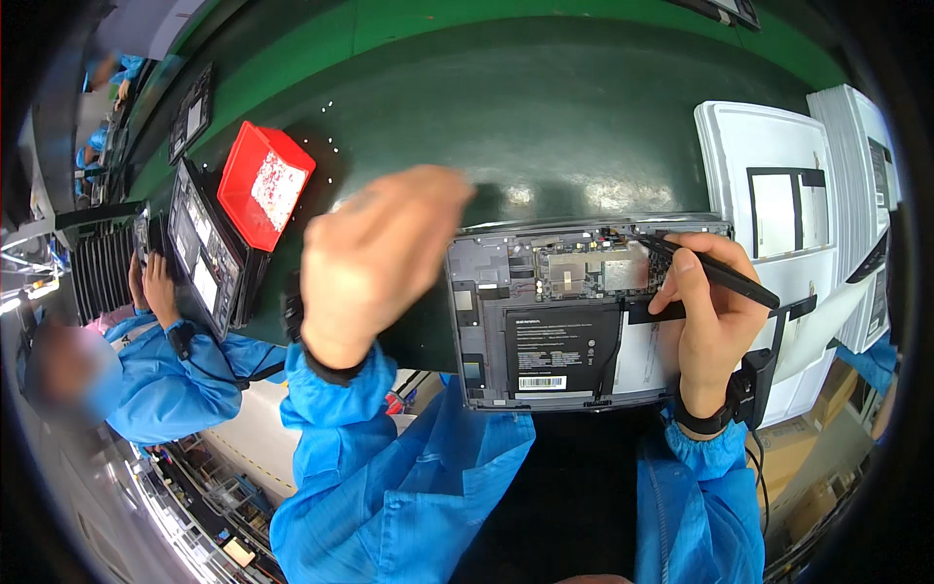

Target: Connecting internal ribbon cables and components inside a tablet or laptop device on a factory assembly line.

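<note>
Presently, the opened tablet (pixel 492 258) lies flat on the green tabletop (pixel 545 117), before the person. The right hand (pixel 715 316) has its fingers closed around black tweezers (pixel 735 273), whose tip is at the circuit board (pixel 574 275). The left hand (pixel 379 258) is blurred, fingers curled; whether it holds something, I cannot tell. Probably the tablet is light and stiff, but its exposed parts are fragile, so better to grip the frame edges. The black battery (pixel 559 341) carries white printing and a barcode (pixel 542 383).
</note>
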`<state>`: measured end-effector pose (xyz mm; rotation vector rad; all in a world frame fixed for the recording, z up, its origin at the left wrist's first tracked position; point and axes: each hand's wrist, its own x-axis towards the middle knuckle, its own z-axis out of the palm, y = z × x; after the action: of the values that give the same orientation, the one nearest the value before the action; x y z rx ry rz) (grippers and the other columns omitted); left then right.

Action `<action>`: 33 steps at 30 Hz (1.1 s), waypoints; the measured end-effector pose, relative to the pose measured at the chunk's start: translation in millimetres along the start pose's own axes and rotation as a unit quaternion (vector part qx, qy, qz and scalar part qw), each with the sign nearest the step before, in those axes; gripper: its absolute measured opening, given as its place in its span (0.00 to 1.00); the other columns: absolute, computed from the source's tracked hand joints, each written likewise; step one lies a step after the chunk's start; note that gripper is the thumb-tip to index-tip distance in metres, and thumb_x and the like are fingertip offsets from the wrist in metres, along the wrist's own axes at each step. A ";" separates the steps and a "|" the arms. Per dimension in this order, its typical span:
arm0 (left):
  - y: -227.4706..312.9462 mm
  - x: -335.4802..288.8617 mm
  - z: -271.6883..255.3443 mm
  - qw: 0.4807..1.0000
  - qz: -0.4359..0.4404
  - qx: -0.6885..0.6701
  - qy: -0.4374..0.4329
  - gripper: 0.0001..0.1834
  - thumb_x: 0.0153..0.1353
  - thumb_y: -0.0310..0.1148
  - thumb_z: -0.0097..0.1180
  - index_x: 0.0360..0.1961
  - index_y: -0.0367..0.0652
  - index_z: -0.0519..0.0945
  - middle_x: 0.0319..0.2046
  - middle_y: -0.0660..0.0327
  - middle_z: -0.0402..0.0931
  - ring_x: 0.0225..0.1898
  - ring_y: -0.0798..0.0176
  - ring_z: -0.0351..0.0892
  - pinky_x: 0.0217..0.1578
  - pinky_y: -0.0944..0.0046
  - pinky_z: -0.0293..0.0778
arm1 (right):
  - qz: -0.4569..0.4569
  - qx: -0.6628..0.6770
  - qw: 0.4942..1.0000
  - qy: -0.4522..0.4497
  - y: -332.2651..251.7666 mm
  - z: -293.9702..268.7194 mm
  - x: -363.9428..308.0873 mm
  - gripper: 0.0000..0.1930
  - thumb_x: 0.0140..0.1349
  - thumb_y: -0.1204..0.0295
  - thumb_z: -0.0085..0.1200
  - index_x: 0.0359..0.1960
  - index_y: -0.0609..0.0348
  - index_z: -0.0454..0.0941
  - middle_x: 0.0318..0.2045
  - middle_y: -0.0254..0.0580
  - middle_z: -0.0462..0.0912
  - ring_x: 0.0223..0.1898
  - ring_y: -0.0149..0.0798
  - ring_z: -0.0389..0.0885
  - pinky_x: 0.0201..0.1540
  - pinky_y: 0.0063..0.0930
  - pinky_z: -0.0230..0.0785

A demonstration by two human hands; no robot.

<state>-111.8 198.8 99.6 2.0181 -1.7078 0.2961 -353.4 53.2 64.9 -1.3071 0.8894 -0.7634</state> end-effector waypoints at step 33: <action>42.2 16.5 67.3 0.964 0.036 -0.257 -0.052 0.09 0.55 0.27 0.70 0.35 0.35 0.84 0.46 0.52 0.84 0.44 0.50 0.84 0.43 0.55 0.82 | 0.060 0.025 0.997 -0.042 0.7 -1.6 4.4 0.06 0.67 0.80 0.61 0.44 0.70 0.83 0.28 0.38 0.84 0.20 0.23 0.77 0.22 0.15 0.68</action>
<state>-158.7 147.2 58.2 1.6132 -1.7035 -0.2186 -352.7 48.6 63.6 -1.2211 0.8681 -0.6279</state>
